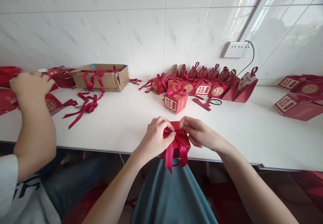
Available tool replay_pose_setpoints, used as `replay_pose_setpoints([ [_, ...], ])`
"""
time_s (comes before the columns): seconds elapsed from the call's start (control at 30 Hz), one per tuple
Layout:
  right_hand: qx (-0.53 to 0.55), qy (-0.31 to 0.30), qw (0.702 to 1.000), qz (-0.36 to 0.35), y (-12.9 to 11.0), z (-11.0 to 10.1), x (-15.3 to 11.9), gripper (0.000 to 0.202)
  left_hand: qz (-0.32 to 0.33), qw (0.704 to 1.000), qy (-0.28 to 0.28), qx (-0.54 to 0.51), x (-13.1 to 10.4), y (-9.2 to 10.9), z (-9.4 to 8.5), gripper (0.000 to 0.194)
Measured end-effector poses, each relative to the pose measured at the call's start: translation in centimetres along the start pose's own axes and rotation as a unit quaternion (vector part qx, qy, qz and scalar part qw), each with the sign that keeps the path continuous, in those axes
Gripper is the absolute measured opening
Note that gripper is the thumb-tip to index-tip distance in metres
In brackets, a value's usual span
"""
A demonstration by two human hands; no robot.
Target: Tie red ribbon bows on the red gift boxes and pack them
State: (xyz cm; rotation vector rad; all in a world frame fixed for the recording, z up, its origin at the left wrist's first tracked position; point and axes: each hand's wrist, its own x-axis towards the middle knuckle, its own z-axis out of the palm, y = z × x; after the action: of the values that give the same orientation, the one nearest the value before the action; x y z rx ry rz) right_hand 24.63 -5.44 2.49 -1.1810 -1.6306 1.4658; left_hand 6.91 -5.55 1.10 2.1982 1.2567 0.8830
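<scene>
A red gift box [186, 145] sits at the table's front edge, partly over my lap. Dark red ribbon [182, 151] is gathered in a bow on its top, and two tails hang down its near side. My left hand [161, 133] pinches the ribbon at the left of the bow, thumb against fingertips. From the other side, my right hand [195, 130] has its fingertips closed on the bow's right part. The exact knot is hidden under my fingers. Just beyond stands a finished-looking red box [176, 102] with a ribbon bow and a gold-and-white label.
Rows of red boxes [203, 88] line the wall. Flat red pieces [202, 103] lie before them. A cardboard carton [118, 82] holds ribbons, with loose ribbon [88, 107] beside it. More boxes [300, 106] stand right. A co-worker's arm [35, 116] reaches in at left.
</scene>
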Motion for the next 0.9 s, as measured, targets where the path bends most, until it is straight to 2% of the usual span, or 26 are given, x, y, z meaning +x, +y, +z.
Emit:
replay_pose_setpoints([
  [0.07,-0.034,-0.002,0.999,0.005,-0.3,0.1,0.1,0.007,0.0,1.0,0.0,-0.001,0.0,0.0,0.0,0.007],
  [0.2,-0.13,-0.013,0.991,-0.002,-0.9,-0.2,0.3,0.014,0.004,1.0,-0.003,-0.006,-0.1,0.0,0.1,0.007],
  [0.33,-0.23,0.043,0.971,-0.05,-1.3,-0.4,0.7,0.014,-0.002,1.0,-0.009,-0.016,-0.1,0.1,0.1,0.007],
  [0.4,-0.243,0.067,0.966,-0.058,-1.1,-0.2,1.0,0.008,-0.005,1.0,-0.009,-0.019,-0.1,0.1,0.2,0.007],
  [0.5,-0.247,0.093,0.963,-0.061,-0.3,0.2,1.2,0.017,-0.002,1.0,-0.011,-0.018,0.0,0.2,0.2,0.007],
  [0.57,-0.261,0.141,0.953,-0.07,0.3,0.2,1.1,0.017,0.003,1.0,-0.011,-0.018,0.0,0.2,0.2,0.008],
  [0.63,-0.274,0.214,0.932,-0.102,0.8,0.1,0.6,0.017,0.009,1.0,-0.009,-0.028,-0.2,0.1,0.2,0.005],
  [0.7,-0.273,0.279,0.912,-0.131,1.1,-0.3,-0.1,0.022,0.011,0.998,0.024,-0.048,-0.4,-0.2,0.2,0.007],
  [0.8,-0.26,0.291,0.915,-0.103,1.4,-0.7,-1.3,0.036,-0.046,0.986,0.145,-0.062,-0.8,-0.8,0.1,0.017],
  [0.83,-0.258,0.277,0.922,-0.086,1.5,-0.6,-1.5,0.04,-0.08,0.982,0.161,-0.056,-0.9,-1.0,0.0,0.017],
  [0.9,-0.26,0.246,0.932,-0.064,1.6,-0.3,-1.7,0.045,-0.143,0.98,0.133,-0.041,-0.9,-1.3,-0.2,0.03],
])
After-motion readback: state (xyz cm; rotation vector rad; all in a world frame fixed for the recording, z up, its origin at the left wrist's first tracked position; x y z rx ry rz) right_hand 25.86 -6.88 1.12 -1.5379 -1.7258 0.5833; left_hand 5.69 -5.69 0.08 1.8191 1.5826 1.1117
